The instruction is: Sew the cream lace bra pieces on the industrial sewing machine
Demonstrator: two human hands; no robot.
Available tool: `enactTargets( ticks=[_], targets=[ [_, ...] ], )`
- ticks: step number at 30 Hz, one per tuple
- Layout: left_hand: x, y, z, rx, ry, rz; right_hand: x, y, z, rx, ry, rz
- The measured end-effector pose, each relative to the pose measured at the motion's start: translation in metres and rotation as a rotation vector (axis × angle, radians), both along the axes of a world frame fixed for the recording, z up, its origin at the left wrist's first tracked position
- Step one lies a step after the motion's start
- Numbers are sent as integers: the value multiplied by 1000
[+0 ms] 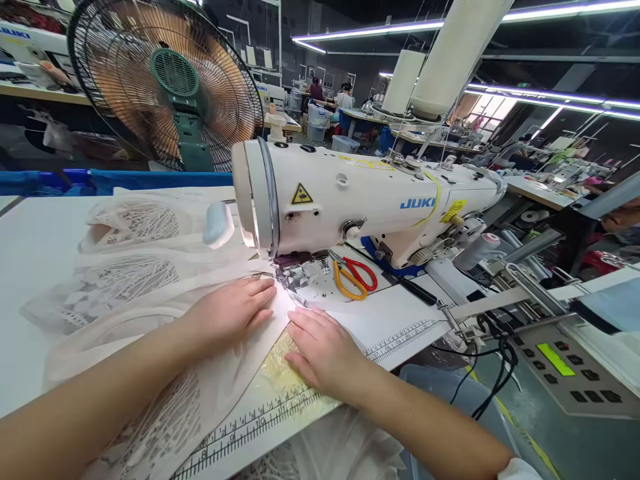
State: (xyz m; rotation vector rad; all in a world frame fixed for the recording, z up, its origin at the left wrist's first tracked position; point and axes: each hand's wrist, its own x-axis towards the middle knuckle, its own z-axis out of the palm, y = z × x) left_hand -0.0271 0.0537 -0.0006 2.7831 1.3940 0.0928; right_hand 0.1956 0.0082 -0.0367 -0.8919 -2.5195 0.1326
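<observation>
My left hand (235,307) lies flat on white lace fabric (165,320), its fingers stretched toward the needle area of a white sewing machine (325,193). My right hand (325,343) rests palm down at the fabric's right edge, just in front of the presser foot. Its fingers are extended, with the thumb apart. Both hands press on the cloth rather than wrap round it. The stitching point is partly hidden beneath the machine head. Right of it, on the machine bed, lie scissors (353,277) with one orange and one red handle.
A large fan (175,73) stands behind the table at left. Printed rulers (260,423) run along the table's front edge. At right are a control panel (565,363), black cables (495,360) and a plastic bin (430,393). More lace fabric (330,447) hangs below the edge.
</observation>
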Motion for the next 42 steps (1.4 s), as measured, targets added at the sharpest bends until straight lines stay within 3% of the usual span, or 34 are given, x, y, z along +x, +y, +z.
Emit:
enactTargets(
  ticks=[7,16,25,30,32,36,39,42],
  targets=[
    [0,4,-2,-2,33,-4,-1,0,1,-27,3,-11],
    [1,8,7,-10,79,-21,-1,1,1,-53,-8,-12],
    [-7,26,9,8,70,-57,-6,2,5,-58,-39,-58],
    [5,6,19,11,84,-89,-7,2,4,-30,-43,-55],
    [12,-10,16,32,60,-138,-7,2,3,-22,-40,-61],
    [14,-31,-4,170,35,-199,-6,2,2,-33,-33,-76],
    [4,-28,-14,169,46,-212,-5,2,3,-55,-30,-58],
    [-6,-15,-15,137,60,-248,-3,2,3,-58,-20,-43]
  ],
)
